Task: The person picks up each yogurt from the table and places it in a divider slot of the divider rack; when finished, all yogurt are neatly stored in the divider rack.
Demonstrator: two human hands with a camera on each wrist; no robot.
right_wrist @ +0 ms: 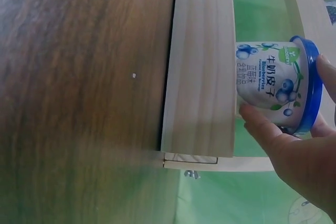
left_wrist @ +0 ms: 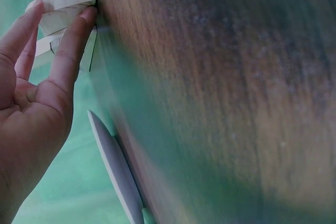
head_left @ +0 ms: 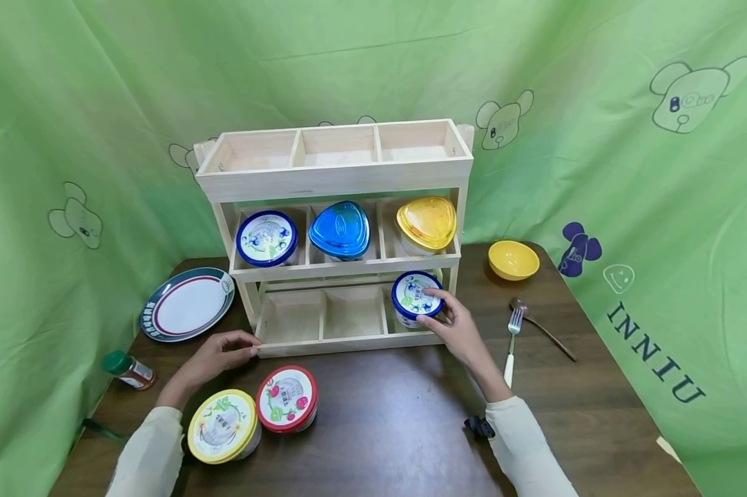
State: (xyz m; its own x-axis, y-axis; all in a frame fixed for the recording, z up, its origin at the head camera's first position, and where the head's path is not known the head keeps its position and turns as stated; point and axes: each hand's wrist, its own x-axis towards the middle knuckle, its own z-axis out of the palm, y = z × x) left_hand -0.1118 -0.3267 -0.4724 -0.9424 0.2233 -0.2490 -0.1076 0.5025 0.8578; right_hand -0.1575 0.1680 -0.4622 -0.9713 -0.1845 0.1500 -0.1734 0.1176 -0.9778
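Observation:
My right hand (head_left: pixel 462 334) grips a white tub with a blue lid (head_left: pixel 414 291) at the right compartment of the bottom tier. In the right wrist view, blueberries are printed on the tub (right_wrist: pixel 273 74), its base hidden behind the front board. My left hand (head_left: pixel 219 355) touches the lower left corner of the wooden rack (head_left: pixel 333 181); its fingertips rest against the end in the left wrist view. The middle tier holds another blue-lidded tub (head_left: pixel 266 239), a blue-lidded container (head_left: pixel 340 230) and a yellow-lidded container (head_left: pixel 427 222).
A yellow-lidded tub (head_left: pixel 222 426) and a red-lidded tub (head_left: pixel 288 399) stand near my left forearm. Left of the rack are a plate (head_left: pixel 188 304) and a green-capped jar (head_left: pixel 129 369). To the right lie a yellow bowl (head_left: pixel 513 261), a fork (head_left: pixel 512 345) and a spoon (head_left: pixel 550 333).

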